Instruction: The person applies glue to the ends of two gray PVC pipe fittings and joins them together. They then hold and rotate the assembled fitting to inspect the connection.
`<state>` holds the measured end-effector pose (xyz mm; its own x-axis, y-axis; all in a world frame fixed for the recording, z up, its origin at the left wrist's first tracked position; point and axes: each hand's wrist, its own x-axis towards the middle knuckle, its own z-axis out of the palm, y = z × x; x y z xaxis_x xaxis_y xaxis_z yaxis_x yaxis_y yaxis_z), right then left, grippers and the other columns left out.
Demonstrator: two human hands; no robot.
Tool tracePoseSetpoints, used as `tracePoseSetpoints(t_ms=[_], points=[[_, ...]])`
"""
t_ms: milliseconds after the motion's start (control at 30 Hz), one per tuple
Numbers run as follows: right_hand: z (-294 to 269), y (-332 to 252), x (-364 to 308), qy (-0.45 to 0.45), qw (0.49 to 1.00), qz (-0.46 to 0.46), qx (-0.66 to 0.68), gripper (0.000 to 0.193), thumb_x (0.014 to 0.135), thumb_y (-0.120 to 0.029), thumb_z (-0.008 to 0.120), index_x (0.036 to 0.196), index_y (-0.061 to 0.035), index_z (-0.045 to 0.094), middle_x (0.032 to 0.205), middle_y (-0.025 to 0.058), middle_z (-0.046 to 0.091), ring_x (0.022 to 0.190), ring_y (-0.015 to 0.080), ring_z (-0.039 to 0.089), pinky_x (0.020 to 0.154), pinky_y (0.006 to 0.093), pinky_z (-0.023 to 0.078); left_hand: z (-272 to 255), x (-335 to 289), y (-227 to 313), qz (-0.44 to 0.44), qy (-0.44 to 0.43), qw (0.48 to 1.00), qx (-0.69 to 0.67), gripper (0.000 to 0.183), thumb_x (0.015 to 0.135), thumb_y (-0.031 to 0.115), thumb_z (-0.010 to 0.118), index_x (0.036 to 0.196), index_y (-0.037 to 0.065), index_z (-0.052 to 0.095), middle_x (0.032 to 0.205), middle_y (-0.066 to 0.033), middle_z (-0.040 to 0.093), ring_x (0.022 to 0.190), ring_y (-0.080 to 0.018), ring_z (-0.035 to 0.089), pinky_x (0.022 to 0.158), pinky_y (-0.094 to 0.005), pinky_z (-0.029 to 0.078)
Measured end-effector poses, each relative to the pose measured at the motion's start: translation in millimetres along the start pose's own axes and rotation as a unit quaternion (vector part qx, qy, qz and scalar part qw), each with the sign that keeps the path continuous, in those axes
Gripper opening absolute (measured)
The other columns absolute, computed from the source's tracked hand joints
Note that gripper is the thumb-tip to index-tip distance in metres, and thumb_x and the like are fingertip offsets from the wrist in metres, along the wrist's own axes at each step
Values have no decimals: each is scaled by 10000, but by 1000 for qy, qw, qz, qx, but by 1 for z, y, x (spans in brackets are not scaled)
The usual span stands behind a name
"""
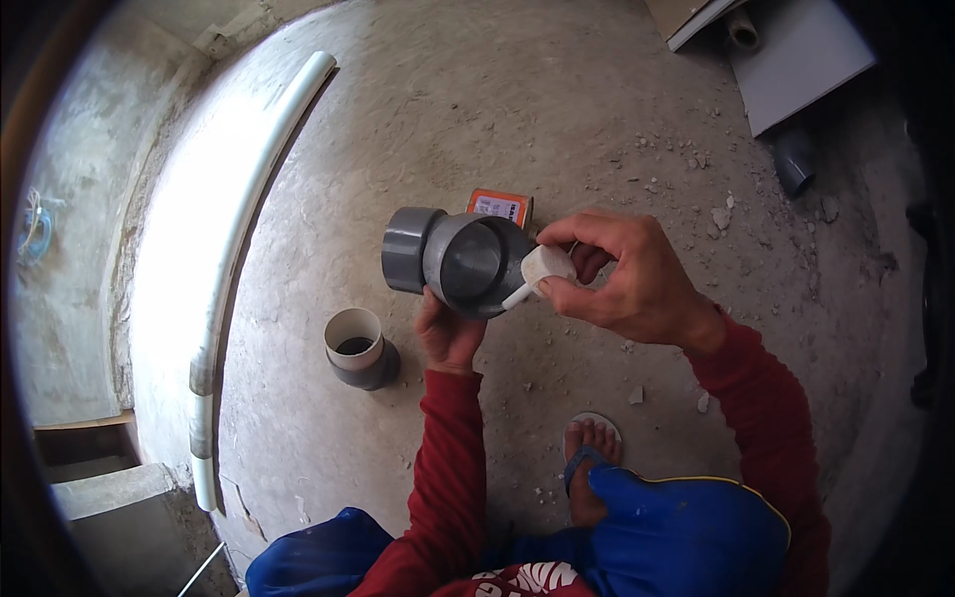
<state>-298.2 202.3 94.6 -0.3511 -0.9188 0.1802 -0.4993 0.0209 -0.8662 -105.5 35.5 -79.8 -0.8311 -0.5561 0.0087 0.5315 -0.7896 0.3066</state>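
My left hand (448, 333) grips a grey plastic pipe fitting (458, 261) from below, its open socket facing up toward me. My right hand (627, 274) pinches a small white applicator (542, 271) whose tip touches the rim of the fitting's socket. Just behind the fitting on the concrete floor sits a small orange can (499, 207). Both sleeves are red.
A short pipe stub with a white top (356, 346) stands up from the floor to the left. A long white pipe (249, 229) lies along the left edge. Grey panels (796, 60) and a grey pipe piece (796, 159) lie at top right. My sandalled foot (587, 468) rests below.
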Motion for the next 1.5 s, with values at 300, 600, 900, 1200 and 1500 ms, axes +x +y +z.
tracePoseSetpoints(t_ms=[300, 600, 900, 1200, 1500], points=[[7, -8, -11, 95, 993, -71, -20, 346, 798, -138, 824, 1072, 26, 692, 892, 122, 668, 730, 183, 686, 627, 302, 569, -12, 4, 16, 1, -51, 998, -34, 711, 875, 76, 750, 1524, 57, 459, 1513, -136, 540, 1428, -335, 483, 1251, -522, 310], [7, 7, -21, 120, 979, -83, -141, 392, 781, -78, 843, 1130, -3, 682, 1011, 120, 686, 837, 187, 720, 678, 294, 603, -7, 3, 18, 17, -21, 1000, 8, 704, 884, 73, 750, 1524, 69, 457, 1511, -117, 543, 1422, -305, 490, 1242, -508, 312], [0, 9, -3, 197, 918, -240, -246, 469, 766, -80, 860, 1183, -32, 650, 1094, 131, 667, 929, 257, 720, 719, 348, 622, 24, 1, 4, -22, 40, 998, -52, 590, 958, 124, 708, 1493, 42, 473, 1494, -107, 559, 1416, -267, 494, 1250, -461, 304], [9, 10, 0, 201, 920, -288, -173, 500, 778, -108, 866, 1216, -31, 638, 1173, 153, 664, 1003, 293, 721, 796, 373, 637, 46, 5, -4, -26, 57, 998, -18, 548, 1015, 231, 647, 1503, 54, 471, 1515, -115, 546, 1433, -278, 475, 1249, -488, 290], [2, 21, 8, 165, 904, -286, -274, 526, 743, -8, 846, 1223, -39, 632, 1155, 133, 640, 973, 278, 704, 773, 363, 621, 52, 6, -6, -4, 99, 995, 27, 525, 1021, 223, 647, 1488, 59, 473, 1491, -101, 561, 1395, -253, 510, 1221, -458, 338]])
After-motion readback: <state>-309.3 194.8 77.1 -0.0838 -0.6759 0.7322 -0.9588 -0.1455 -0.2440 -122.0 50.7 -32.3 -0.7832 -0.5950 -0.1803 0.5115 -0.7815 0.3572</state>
